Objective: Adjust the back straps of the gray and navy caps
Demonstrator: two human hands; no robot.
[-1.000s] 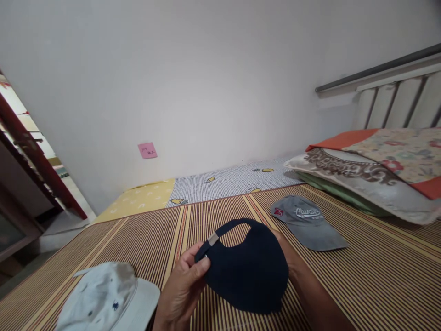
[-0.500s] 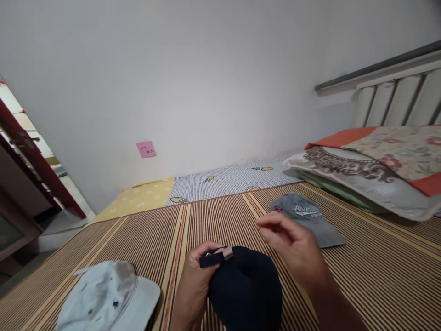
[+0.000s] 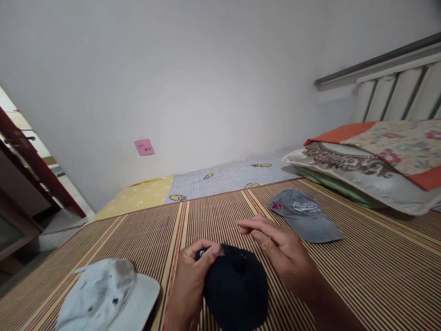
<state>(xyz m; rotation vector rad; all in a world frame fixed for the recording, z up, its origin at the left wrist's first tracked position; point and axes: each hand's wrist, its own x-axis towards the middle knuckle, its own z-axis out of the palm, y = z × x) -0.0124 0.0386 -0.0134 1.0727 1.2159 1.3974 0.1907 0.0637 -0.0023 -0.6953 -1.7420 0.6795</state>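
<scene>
A dark navy cap [image 3: 237,289] is in front of me, and its back strap and buckle side faces up. My left hand [image 3: 195,271] grips it by that strap, thumb on top, so the strap is mostly covered. My right hand [image 3: 275,243] hovers just right of the cap, apart from it, fingers stretched out and nothing visible in them. Beyond the right hand lies a grey cap [image 3: 306,218] with white lettering. A pale cap [image 3: 103,294] with a small dark emblem rests to the left.
All three caps are over a striped mat [image 3: 144,248] on the bed. Stacked pillows [image 3: 361,170] stand at the right, below a radiator [image 3: 396,96]. A pink note [image 3: 144,147] sticks to the wall. A reddish door [image 3: 37,161] stands at the far left.
My left thumb has come down over the strap and buckle, which showed plainly before. My right hand has shifted left, uncovering more of the grey cap. The navy cap has moved slightly left.
</scene>
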